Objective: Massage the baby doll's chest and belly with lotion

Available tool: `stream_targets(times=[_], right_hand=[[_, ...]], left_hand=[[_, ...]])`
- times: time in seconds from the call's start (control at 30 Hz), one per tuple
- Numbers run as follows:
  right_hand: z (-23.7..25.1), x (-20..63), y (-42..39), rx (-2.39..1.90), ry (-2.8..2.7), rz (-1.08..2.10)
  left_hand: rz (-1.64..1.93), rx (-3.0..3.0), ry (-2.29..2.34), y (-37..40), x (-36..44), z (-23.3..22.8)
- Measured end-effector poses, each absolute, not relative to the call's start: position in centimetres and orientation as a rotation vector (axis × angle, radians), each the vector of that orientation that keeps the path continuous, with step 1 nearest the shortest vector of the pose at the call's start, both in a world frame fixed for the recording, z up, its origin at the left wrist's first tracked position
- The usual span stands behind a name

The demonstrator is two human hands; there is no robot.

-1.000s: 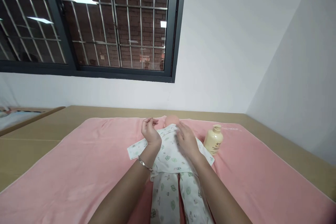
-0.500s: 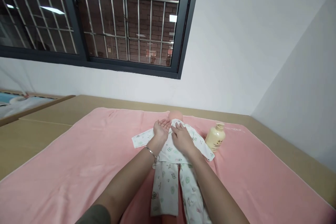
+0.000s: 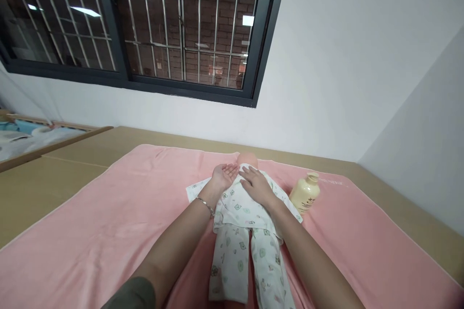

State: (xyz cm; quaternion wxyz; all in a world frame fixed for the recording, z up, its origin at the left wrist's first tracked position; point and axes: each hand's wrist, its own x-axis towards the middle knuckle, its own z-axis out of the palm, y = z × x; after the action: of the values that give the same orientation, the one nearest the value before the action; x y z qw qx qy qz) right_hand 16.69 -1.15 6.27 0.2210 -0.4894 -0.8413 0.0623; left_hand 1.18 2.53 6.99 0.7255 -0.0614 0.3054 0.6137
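Note:
A baby doll [image 3: 237, 212] lies on its back, dressed in a white printed top and trousers. Part of its bald head [image 3: 247, 159] shows beyond my hands. My left hand [image 3: 224, 176] is palm up at the doll's shoulder and neck, fingers stretched out, nothing in it. Palm down over the upper chest is my right hand [image 3: 256, 185], fingers spread, tips near the collar; whether it presses on the cloth I cannot tell. My hands hide the doll's face and neck. A pale yellow pump-style bottle [image 3: 305, 194] stands beside the doll's sleeve on the right.
A pink blanket [image 3: 145, 212] with folds covers most of the tan surface [image 3: 72, 174]. Behind it rises a white wall [image 3: 308, 82] with a dark-framed, barred window [image 3: 126, 34]. Pale blue and white items [image 3: 32, 137] lie beyond a raised edge at far left.
The view has shifted a little, so the scene sits further right. My right hand has slid slightly up toward the doll's collar. My left hand stays palm up beside the neck.

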Motion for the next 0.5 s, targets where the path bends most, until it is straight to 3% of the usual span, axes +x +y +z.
stream_targets(times=[0.2, 0.5], right_hand=[[5.0, 17.6, -0.8, -1.254, -1.863, 0.39], [5.2, 17.6, 0.3, -0.879, -1.035, 1.151]], left_hand=[[1.314, -0.045, 0.693, 3.0, 1.1, 6.3], [1.273, 0.052, 0.753, 3.2, 1.1, 6.0]])
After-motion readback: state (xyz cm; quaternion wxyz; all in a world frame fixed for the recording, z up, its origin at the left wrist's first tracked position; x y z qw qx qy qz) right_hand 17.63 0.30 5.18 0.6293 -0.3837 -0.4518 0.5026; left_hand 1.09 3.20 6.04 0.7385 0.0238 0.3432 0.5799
